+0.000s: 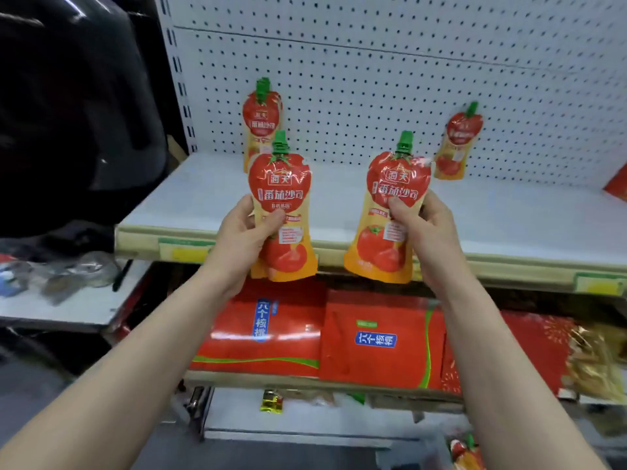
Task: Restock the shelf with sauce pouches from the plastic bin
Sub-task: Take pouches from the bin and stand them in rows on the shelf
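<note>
Five sauce pouches show in all, each red and yellow with a green cap. Your left hand [244,235] is wrapped round the left pouch [281,184], thumb on the front. Your right hand [425,228] is wrapped round the right pouch [393,184] the same way. You hold both upright in the air, in front of the shelf edge, side by side but apart. The left one may be more than one pouch pressed together; you cannot tell.

Two more stand on the white shelf [509,225] and lean on the holed back wall [373,79]. The back-left pouch [262,113] is at 12 o'clock from the left pouch, which hides its lower part. The back-right pouch [459,140] is at 1 o'clock from the right pouch. The low pouch [466,451] peeks in at 5 o'clock, at the bottom edge of the view; what it lies in is cut off.

Two yellow tags sit on the shelf's front edge: the left tag [190,254] at 9 o'clock from your left hand, the right tag [599,286] far off at 3 o'clock. Three red boxes [376,340] lie in a row below, at 6 o'clock, two with blue labels. Your arms cover parts of them. A big black shape [68,113] fills 10 o'clock. A grey desk [84,307] with small wrapped things sits at 8 o'clock.
</note>
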Action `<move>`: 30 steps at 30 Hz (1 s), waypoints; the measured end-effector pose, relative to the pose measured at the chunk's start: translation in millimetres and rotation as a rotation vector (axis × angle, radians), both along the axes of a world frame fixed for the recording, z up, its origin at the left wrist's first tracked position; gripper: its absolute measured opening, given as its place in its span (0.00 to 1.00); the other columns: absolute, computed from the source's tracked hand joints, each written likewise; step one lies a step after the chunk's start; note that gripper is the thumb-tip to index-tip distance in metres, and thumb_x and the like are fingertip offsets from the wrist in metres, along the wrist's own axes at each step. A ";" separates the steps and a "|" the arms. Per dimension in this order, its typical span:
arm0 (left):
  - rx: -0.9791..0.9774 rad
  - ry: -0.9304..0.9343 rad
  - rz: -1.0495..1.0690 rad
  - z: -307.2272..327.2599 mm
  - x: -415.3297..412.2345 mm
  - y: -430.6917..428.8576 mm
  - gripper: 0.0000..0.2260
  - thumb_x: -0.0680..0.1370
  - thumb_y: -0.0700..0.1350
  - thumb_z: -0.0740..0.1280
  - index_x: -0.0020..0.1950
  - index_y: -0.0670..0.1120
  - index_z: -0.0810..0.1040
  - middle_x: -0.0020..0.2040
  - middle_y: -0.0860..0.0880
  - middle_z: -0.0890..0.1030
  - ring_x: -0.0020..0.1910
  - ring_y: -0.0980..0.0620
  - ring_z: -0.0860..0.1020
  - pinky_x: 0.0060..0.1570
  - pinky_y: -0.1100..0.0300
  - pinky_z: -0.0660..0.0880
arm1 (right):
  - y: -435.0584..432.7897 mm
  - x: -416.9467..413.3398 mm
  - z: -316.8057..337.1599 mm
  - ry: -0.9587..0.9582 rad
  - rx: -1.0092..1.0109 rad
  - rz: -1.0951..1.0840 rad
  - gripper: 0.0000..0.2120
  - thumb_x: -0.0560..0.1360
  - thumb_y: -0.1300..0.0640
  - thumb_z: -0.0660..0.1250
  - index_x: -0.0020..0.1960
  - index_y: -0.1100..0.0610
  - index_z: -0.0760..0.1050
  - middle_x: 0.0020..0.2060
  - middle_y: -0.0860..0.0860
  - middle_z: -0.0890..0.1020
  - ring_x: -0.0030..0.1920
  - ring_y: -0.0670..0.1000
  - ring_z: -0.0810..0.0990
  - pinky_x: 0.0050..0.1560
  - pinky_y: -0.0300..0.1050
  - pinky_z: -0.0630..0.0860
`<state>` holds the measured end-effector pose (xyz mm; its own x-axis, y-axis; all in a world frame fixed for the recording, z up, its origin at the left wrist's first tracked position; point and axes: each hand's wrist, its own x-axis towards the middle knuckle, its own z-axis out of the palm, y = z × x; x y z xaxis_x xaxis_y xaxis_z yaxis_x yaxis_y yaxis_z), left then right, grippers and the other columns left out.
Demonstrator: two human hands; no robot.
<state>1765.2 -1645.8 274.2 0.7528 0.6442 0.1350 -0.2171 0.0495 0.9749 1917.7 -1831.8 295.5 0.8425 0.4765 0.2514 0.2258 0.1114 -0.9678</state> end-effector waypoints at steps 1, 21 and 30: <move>-0.004 -0.008 0.046 3.0 -3.5 17.6 0.12 0.78 0.39 0.66 0.62 0.42 0.74 0.51 0.45 0.83 0.48 0.49 0.83 0.51 0.55 0.80 | 18.2 2.1 6.1 -0.014 -0.005 0.005 0.06 0.78 0.62 0.67 0.51 0.53 0.78 0.43 0.48 0.84 0.40 0.42 0.83 0.40 0.36 0.78; -0.103 -0.032 0.340 15.3 41.7 155.0 0.10 0.79 0.44 0.66 0.60 0.47 0.75 0.54 0.49 0.83 0.52 0.51 0.82 0.48 0.56 0.79 | 266.8 93.6 13.1 -0.203 -0.277 0.099 0.08 0.72 0.57 0.73 0.44 0.47 0.75 0.41 0.51 0.86 0.45 0.53 0.86 0.52 0.59 0.81; -0.068 0.020 0.297 5.5 50.5 166.8 0.13 0.78 0.47 0.66 0.63 0.49 0.75 0.55 0.50 0.83 0.54 0.51 0.82 0.51 0.54 0.80 | 295.9 96.8 8.3 -0.231 -0.234 0.086 0.10 0.73 0.57 0.72 0.42 0.43 0.75 0.40 0.46 0.86 0.44 0.49 0.85 0.52 0.57 0.81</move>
<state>1815.7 -1479.1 279.7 0.5326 0.8435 0.0705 -0.2122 0.0525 0.9758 2014.5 -1535.9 303.8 0.7301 0.6110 0.3059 0.4414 -0.0800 -0.8937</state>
